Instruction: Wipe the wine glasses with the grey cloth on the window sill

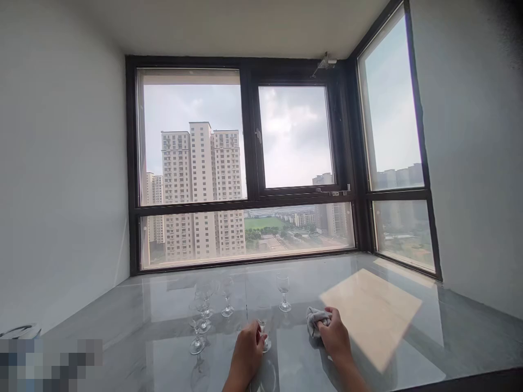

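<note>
My left hand (247,349) is closed around the stem of a small stemmed glass (267,343), whose foot shows just right of my fingers at the sill surface. Part of this glass is hidden behind the hand. In my right hand (335,336) is a bunched grey cloth (316,322), gripped between thumb and fingers just above the sill. Between and beyond both hands stands another clear stemmed glass (284,296), upright. To the left, several more glasses stand in a loose group, among them one at the front (196,342) and one farther right (227,305).
The glossy grey sill (163,321) reflects the window and carries a bright sunlit patch (379,316) at right. Dark window frames (245,202) close off the back. A round-rimmed object (20,330) lies at the far left edge, partly blurred out. Walls stand on both sides.
</note>
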`<state>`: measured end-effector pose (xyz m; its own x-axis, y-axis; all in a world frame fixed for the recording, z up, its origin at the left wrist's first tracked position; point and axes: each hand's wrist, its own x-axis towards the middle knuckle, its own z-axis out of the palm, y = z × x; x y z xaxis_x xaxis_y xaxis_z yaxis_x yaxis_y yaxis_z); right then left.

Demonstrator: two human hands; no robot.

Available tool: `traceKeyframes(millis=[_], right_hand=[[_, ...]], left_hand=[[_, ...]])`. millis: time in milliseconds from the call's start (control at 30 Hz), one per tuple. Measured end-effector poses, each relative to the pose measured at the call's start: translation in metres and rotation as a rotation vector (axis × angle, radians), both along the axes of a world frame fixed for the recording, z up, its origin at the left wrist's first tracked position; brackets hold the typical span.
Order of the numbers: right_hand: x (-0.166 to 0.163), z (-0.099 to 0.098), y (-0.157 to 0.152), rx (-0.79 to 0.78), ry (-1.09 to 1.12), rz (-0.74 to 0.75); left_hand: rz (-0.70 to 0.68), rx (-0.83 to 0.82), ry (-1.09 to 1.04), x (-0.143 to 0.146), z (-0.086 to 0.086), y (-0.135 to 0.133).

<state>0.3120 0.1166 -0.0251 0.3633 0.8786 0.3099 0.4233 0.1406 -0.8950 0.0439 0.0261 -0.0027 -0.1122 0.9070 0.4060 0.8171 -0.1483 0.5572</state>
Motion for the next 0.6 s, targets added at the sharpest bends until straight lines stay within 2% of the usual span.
traceKeyframes(millis=[267,533,600], right_hand=[[-0.001,-0.004,0.001,0.029,0.010,-0.003],[-0.004,0.001,-0.003,0.021,0.021,-0.021],[-0.004,0.003,-0.005,0.015,0.016,-0.022]], left_hand=[[-0.059,-0.032,0.090,0.004,0.005,-0.007],[-0.193,-0.020,0.154,0.012,0.016,-0.022],[-0.184,-0.036,0.141,0.014,0.020,-0.025]])
